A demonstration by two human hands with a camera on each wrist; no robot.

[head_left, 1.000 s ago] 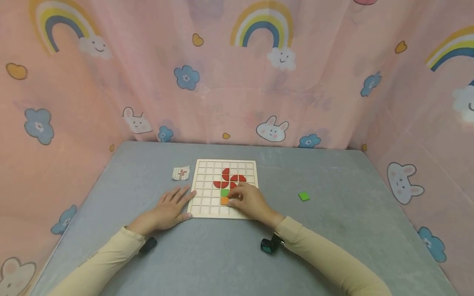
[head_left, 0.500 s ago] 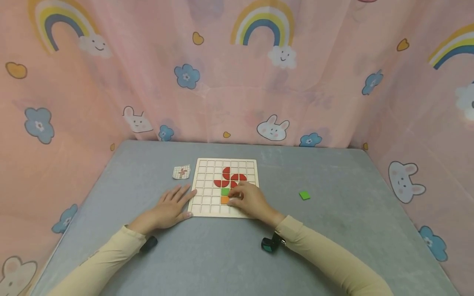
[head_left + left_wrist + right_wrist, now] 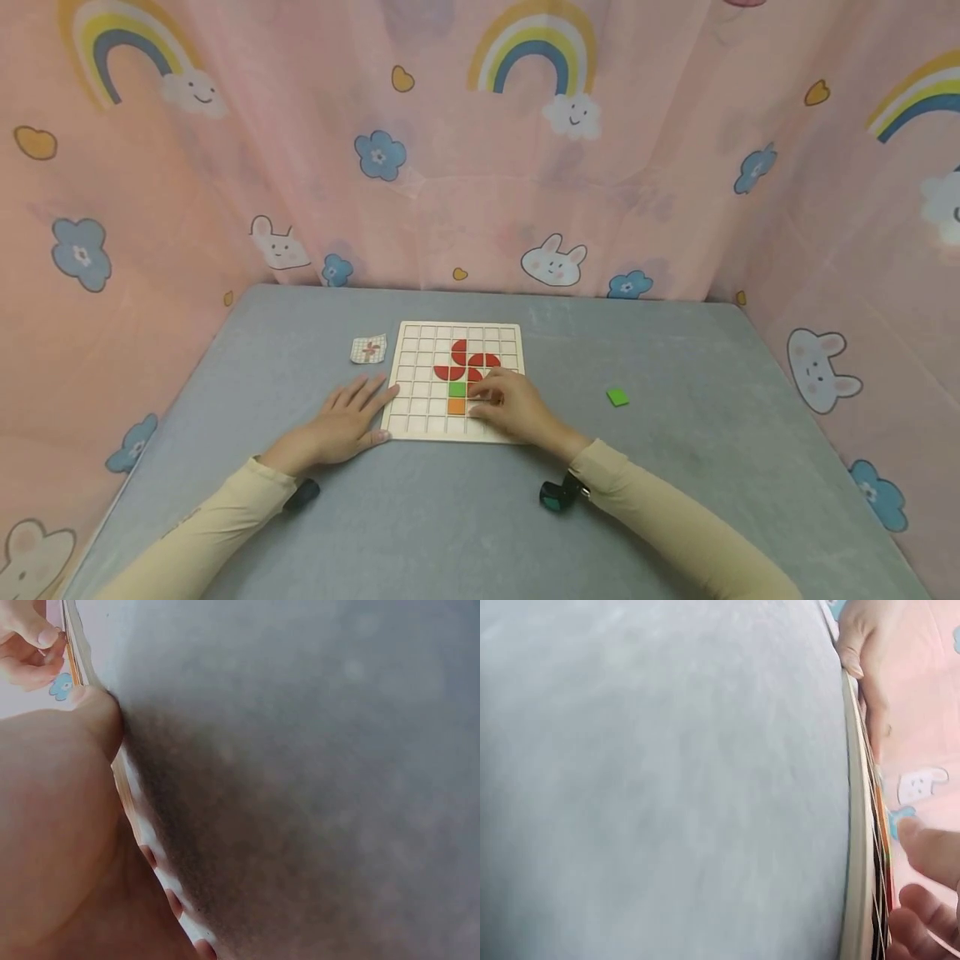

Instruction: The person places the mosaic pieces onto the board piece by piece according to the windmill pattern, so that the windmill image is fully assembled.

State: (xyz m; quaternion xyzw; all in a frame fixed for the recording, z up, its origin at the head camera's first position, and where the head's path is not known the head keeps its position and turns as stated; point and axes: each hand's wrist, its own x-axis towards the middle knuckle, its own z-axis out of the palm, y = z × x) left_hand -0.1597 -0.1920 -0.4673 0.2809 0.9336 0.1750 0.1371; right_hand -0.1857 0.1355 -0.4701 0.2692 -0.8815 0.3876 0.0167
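A wooden grid board (image 3: 420, 416) lies on the table with red rounded tiles (image 3: 450, 372) set in a pinwheel shape. Below them, a green square tile (image 3: 457, 389) and an orange square tile (image 3: 457, 407) sit in neighbouring cells of one column. My left hand (image 3: 337, 429) lies spread on the table, its index fingertip and thumb touching the board's left edge. Over the board's right part hovers my right hand (image 3: 521, 408), just right of the orange tile, hiding several cells. In the right wrist view its thumb (image 3: 934, 847) and fingers (image 3: 922, 911) are apart, with nothing visible between them.
A small card (image 3: 368, 349) printed with a red pinwheel on a grid lies left of the board. A loose green tile (image 3: 617, 397) rests on the grey table (image 3: 675, 467) to the right. Pink patterned curtain (image 3: 480, 192) surrounds the table's back and sides.
My right hand has drawn slightly right, off the orange tile, which now shows fully in its cell. The left hand has stayed in place.
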